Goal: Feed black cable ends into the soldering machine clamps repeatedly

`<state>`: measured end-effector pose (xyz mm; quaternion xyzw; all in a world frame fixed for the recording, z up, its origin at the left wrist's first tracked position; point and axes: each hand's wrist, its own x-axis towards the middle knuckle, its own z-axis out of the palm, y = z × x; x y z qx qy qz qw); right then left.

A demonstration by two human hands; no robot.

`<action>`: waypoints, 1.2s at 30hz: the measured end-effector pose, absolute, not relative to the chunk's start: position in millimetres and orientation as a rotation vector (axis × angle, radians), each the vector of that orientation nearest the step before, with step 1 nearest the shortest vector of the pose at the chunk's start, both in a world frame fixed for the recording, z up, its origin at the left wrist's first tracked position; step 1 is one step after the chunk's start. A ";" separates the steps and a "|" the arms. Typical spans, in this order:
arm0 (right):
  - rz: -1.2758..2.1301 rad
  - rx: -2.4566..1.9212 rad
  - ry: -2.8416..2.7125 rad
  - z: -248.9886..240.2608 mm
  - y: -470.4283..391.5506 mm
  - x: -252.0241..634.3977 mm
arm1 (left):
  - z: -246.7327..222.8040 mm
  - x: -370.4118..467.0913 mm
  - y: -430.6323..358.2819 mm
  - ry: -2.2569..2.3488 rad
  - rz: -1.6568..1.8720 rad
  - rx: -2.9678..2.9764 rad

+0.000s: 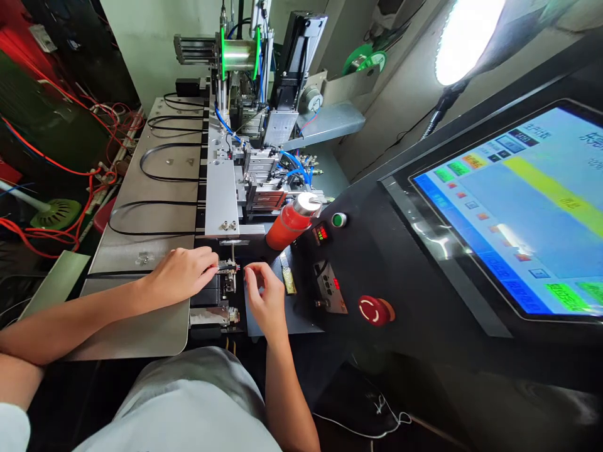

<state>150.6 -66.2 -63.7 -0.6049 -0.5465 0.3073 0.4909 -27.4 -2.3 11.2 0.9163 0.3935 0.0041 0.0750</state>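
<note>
My left hand point(186, 271) rests over the near end of the metal plate, thumb and fingers pinched on a black cable point(117, 274). The cable's end reaches into a small metal fixture point(228, 269), where short thin coloured wires seem to stick out toward the right. Just right of that fixture is my right hand point(267, 295), with its thumb and index finger brought together. What lies between those fingertips, if anything, is too small to make out. A red bottle point(288, 223) with a silver lid stands beyond my right hand.
Several looped black cables point(141, 160) lie across the metal plate point(183, 207). Farther back rises a machine with a wire spool point(239, 55). On the right are a control panel with a red emergency button point(374, 310) and a lit touchscreen point(527, 220). A bright lamp point(466, 41) hangs above.
</note>
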 end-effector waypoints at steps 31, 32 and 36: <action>0.990 -1.234 -1.156 -79.4 -44.3 127.2 | -1.8 -27.3 -2.8 0.855 0.163 3.035; 0.978 -1.240 -1.161 -79.2 -44.1 127.0 | 1.1 -28.2 -2.6 0.919 0.138 2.941; 0.843 -1.334 -1.111 -77.0 -46.5 136.6 | 16.0 -34.4 1.6 1.244 -0.008 2.619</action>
